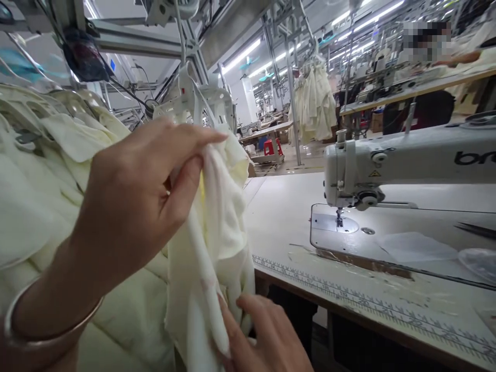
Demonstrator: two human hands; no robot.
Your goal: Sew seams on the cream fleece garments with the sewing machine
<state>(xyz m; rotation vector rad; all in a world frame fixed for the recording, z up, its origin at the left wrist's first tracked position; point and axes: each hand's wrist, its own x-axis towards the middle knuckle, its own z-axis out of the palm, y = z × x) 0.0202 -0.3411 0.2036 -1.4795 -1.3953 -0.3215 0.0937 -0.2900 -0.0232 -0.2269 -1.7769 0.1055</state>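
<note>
The left hand [132, 206], wrist cropped, is pinching the top of a crumpled pale cream cloth piece [217, 227] in its fingers. The cloth is hanging lengthwise downward, left of the white counter [287, 217]. The right hand [267, 336], cut off below, is touching its lower end; I cannot tell whether those fingers are gripping.

Factory hall. Sewing machine [387, 165] on a pale table [287, 217]. Behind the machine: further workbenches [406, 90], a red stool [272, 147] on glossy floor [308, 155], hanging pale garments [313, 101]. Above it: rows of strip lights [242, 56].
</note>
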